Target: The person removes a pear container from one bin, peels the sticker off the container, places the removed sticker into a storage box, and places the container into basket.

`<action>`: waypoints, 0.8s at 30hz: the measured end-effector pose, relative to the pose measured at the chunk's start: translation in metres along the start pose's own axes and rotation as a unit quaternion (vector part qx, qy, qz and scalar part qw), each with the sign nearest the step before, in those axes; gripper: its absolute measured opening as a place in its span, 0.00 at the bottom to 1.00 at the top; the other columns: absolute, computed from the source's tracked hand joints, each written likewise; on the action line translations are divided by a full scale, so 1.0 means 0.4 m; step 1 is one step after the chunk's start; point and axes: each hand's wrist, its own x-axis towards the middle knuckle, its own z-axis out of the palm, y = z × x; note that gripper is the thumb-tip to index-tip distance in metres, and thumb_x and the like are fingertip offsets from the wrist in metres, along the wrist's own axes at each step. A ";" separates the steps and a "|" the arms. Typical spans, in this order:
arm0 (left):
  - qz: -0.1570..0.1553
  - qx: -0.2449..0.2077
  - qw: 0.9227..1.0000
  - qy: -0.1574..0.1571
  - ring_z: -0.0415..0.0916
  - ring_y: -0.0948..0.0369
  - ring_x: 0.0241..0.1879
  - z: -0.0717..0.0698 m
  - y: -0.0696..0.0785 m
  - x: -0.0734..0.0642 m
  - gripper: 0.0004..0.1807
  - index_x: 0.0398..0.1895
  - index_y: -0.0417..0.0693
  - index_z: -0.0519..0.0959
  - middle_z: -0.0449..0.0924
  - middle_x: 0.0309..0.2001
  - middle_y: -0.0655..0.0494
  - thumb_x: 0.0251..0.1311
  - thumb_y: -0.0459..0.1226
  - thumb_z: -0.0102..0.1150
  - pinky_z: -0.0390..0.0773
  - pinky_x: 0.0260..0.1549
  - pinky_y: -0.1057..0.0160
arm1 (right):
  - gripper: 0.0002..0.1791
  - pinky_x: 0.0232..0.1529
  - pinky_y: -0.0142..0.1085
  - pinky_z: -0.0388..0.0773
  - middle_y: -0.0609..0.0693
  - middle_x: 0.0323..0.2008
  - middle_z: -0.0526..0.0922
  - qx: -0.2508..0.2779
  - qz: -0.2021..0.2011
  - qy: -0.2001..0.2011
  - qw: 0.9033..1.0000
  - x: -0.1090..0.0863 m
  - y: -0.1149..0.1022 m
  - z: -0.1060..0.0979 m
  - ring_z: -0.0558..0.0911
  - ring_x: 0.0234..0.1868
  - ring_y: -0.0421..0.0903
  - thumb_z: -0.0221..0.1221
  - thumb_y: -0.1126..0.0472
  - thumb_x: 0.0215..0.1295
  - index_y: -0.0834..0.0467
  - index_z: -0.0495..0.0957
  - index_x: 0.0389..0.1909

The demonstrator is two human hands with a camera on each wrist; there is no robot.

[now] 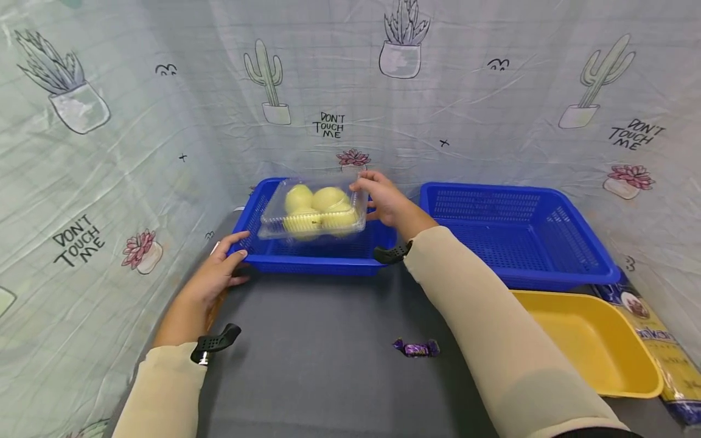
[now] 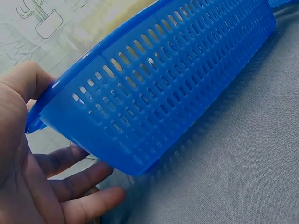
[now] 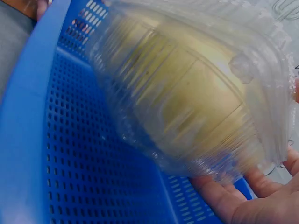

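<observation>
My right hand grips the right end of a clear plastic clamshell box, held tilted over the left blue basket. Several round yellow-green fruits show through its plastic. In the right wrist view the fingers curl under the box's edge, above the basket's slotted floor. The left hand holds that basket's left front corner. Seen from the left wrist, its thumb lies over the rim, and the other fingers spread beneath and beside the basket's outer wall.
A second blue basket stands to the right. In front of it sits a yellow tray, partly behind my right sleeve, with a printed bag beside it. A purple-wrapped candy lies on the grey table. Patterned curtain surrounds the back and sides.
</observation>
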 end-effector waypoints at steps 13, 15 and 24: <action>-0.008 -0.018 1.000 0.011 0.78 0.61 0.55 0.019 -0.019 -0.012 0.30 0.86 0.53 0.53 0.52 0.80 0.33 0.86 0.39 0.42 0.84 0.54 0.47 | 0.41 0.64 0.63 0.76 0.56 0.83 0.55 -0.046 0.028 -0.029 0.998 0.044 0.025 0.024 0.65 0.77 0.68 0.69 0.56 0.72 0.47 0.62 0.81; -0.008 -0.012 1.000 0.013 0.78 0.60 0.56 0.015 -0.015 -0.013 0.30 0.86 0.53 0.53 0.52 0.80 0.34 0.86 0.39 0.41 0.83 0.55 0.45 | 0.42 0.65 0.64 0.75 0.56 0.83 0.55 -0.051 0.024 -0.052 0.997 0.049 0.020 0.024 0.63 0.79 0.67 0.69 0.53 0.73 0.46 0.60 0.83; -0.007 0.004 1.000 0.002 0.72 0.48 0.64 0.008 0.005 -0.010 0.31 0.87 0.54 0.50 0.48 0.82 0.34 0.87 0.40 0.40 0.80 0.59 0.38 | 0.42 0.69 0.66 0.69 0.54 0.85 0.46 -0.031 0.008 -0.130 0.991 0.077 0.010 -0.011 0.53 0.83 0.65 0.60 0.67 0.75 0.44 0.57 0.85</action>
